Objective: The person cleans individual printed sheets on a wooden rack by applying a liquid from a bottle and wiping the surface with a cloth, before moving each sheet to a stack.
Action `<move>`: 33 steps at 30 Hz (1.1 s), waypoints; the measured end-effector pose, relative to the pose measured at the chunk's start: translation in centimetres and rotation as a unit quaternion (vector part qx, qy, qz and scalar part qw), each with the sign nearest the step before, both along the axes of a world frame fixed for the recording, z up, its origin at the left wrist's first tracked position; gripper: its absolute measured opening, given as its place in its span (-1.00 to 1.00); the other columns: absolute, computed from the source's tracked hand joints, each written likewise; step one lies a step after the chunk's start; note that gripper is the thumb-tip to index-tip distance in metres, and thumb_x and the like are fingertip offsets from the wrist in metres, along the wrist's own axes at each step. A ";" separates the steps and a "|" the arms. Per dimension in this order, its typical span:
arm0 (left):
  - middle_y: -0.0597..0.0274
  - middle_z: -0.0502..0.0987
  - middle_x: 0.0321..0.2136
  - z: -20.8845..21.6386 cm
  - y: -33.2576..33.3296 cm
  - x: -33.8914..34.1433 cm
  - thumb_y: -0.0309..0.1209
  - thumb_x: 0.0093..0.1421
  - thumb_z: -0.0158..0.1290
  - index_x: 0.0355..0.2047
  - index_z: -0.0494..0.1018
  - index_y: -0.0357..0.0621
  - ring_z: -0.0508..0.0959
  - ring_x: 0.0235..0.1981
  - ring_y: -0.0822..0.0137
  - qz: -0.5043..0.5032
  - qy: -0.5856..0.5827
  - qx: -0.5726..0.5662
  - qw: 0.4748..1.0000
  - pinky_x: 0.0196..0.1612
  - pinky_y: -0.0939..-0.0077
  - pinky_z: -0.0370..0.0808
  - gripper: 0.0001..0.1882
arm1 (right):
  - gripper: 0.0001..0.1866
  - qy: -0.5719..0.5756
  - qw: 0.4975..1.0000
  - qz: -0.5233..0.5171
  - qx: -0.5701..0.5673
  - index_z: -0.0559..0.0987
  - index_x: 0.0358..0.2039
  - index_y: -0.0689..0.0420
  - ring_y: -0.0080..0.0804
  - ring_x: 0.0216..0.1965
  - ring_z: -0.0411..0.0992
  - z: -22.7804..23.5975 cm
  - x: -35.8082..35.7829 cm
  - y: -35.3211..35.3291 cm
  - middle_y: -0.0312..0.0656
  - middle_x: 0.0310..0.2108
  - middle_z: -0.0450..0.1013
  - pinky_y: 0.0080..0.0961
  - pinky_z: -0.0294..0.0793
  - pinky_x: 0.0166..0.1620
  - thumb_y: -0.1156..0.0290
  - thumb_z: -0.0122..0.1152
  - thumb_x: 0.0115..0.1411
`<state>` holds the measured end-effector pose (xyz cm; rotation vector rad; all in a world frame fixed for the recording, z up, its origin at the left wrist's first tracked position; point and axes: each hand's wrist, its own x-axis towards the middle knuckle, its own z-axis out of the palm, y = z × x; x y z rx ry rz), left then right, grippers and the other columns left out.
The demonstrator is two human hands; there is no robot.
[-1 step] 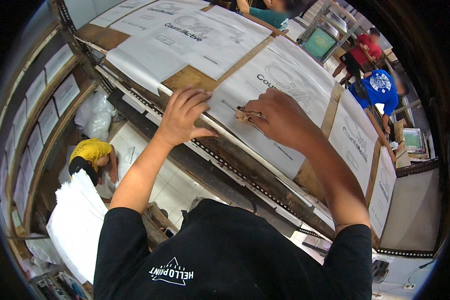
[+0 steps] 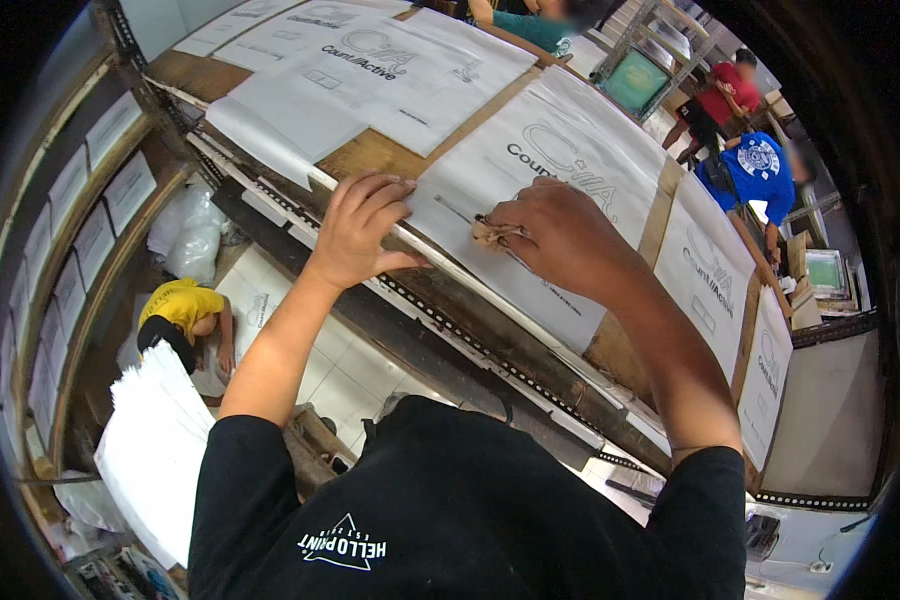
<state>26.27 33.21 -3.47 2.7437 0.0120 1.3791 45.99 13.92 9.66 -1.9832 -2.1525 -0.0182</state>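
Note:
A long wooden table [image 2: 370,155] carries white sheets printed with grey lettering, laid side by side. My left hand [image 2: 360,230] rests with spread fingers on the near edge of one white sheet [image 2: 570,150], pressing it to the table. My right hand [image 2: 565,235] lies on the same sheet, closed around a small wooden tool [image 2: 490,232] whose tip touches the print. Both forearms reach up from my black shirt at the bottom.
A toothed metal rail [image 2: 490,355] runs along the table's near side. Below left, a person in yellow [image 2: 180,310] crouches on the tiled floor beside a stack of white sheets [image 2: 155,450]. People in blue [image 2: 755,165] and red [image 2: 725,100] stand far right. Shelves line the left wall.

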 end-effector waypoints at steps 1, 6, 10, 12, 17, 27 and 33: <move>0.19 0.52 0.08 -0.2 0.0 0.0 0.11 -0.19 0.37 -0.13 0.42 -0.08 0.46 0.13 0.07 0.010 0.000 0.003 1.000 0.25 -0.01 0.33 -0.27 | -0.87 -0.009 1.000 -0.003 -0.016 0.66 -0.27 0.09 -0.05 -0.23 0.48 0.1 0.2 -0.6 -0.06 -0.43 0.50 -0.09 0.47 -0.10 0.43 0.23 0.17; 0.20 0.54 0.07 -0.2 -0.1 0.4 0.06 -0.20 0.36 -0.15 0.42 -0.09 0.47 0.13 0.07 0.001 -0.015 0.007 1.000 0.23 -0.01 0.35 -0.30 | -0.84 -0.020 0.996 -0.024 -0.086 0.67 -0.23 0.06 -0.10 -0.21 0.46 1.0 0.8 -3.2 -0.11 -0.42 0.48 -0.13 0.45 -0.10 0.43 0.25 0.16; 0.19 0.54 0.08 -0.4 -0.2 0.3 0.09 -0.18 0.35 -0.15 0.42 -0.09 0.48 0.12 0.06 0.011 -0.019 0.013 1.000 0.22 -0.02 0.36 -0.30 | -0.83 -0.035 0.993 -0.027 -0.105 0.67 -0.22 0.05 -0.10 -0.22 0.44 1.3 1.0 -5.4 -0.12 -0.44 0.44 -0.14 0.43 -0.13 0.41 0.26 0.16; 0.19 0.54 0.09 -0.3 -0.3 0.3 0.10 -0.17 0.35 -0.15 0.42 -0.08 0.48 0.12 0.06 0.017 -0.020 0.017 1.000 0.23 -0.02 0.36 -0.30 | -0.83 -0.042 0.992 -0.028 -0.115 0.68 -0.22 0.05 -0.11 -0.21 0.44 1.5 1.2 -6.6 -0.13 -0.45 0.43 -0.14 0.43 -0.13 0.40 0.26 0.16; 0.19 0.52 0.11 0.0 -0.5 0.0 0.10 -0.17 0.35 -0.13 0.41 -0.08 0.47 0.13 0.05 0.022 -0.006 0.017 1.000 0.22 -0.02 0.35 -0.28 | -0.81 -0.070 0.986 -0.034 -0.147 0.69 -0.21 0.03 -0.13 -0.20 0.44 2.3 1.3 -9.1 -0.12 -0.45 0.43 -0.15 0.44 -0.11 0.42 0.26 0.16; 0.21 0.51 0.12 -0.1 -0.4 -0.5 0.07 -0.18 0.37 -0.10 0.42 -0.09 0.44 0.15 0.06 0.011 -0.013 -0.005 1.000 0.22 -0.01 0.34 -0.27 | -0.73 0.024 0.976 0.011 -0.217 0.66 -0.05 0.06 -0.11 -0.14 0.48 5.3 3.8 -7.8 -0.09 -0.31 0.51 -0.19 0.46 -0.02 0.48 0.23 0.22; 0.17 0.54 0.07 0.1 -0.5 0.1 0.10 -0.11 0.33 -0.11 0.42 -0.09 0.48 0.10 0.01 -0.003 -0.031 -0.003 1.000 0.14 0.00 0.37 -0.31 | -0.68 0.104 0.993 0.032 -0.046 0.61 0.03 0.08 -0.08 -0.13 0.49 2.9 3.1 -0.1 -0.06 -0.23 0.51 -0.22 0.45 -0.02 0.52 0.16 0.27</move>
